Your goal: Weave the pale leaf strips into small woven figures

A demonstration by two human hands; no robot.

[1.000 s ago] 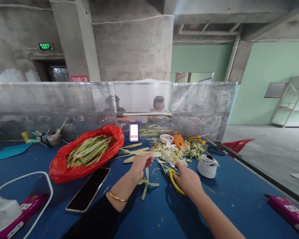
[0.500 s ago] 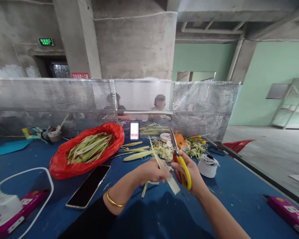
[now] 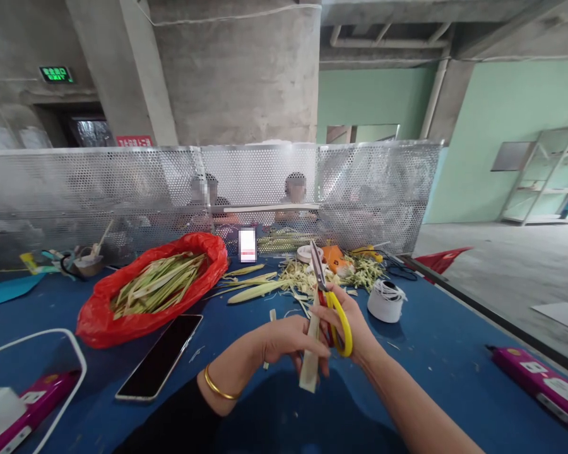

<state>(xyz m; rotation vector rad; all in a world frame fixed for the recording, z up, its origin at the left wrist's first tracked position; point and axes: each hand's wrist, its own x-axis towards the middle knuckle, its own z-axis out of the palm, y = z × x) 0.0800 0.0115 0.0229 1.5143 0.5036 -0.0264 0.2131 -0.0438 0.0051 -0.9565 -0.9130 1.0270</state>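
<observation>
Leaf strip (image 3: 308,373) is held up over the blue worktop (image 3: 407,397), right between the two hands. Half a second ago it leaned to one side, with its wide end poking out to the right, and only the left hand (image 3: 286,337) had it. Now it has swung around. It looks nearly straight up and down, and its wide end points back at the person. The left hand's grip is closed, pinching the strip. The right hand (image 3: 354,321) has come in close too. Its grip is wrapped around the yellow and red handles of the scissors (image 3: 320,277), and its fingertips seem to touch the far end of the strip. The blades point away and look nearly together, so they do not seem to be cutting. That likely means the strip is lined up and steadier, with two hands at it. A leaf piece (image 3: 272,314) lies partly hidden behind the left hand.
</observation>
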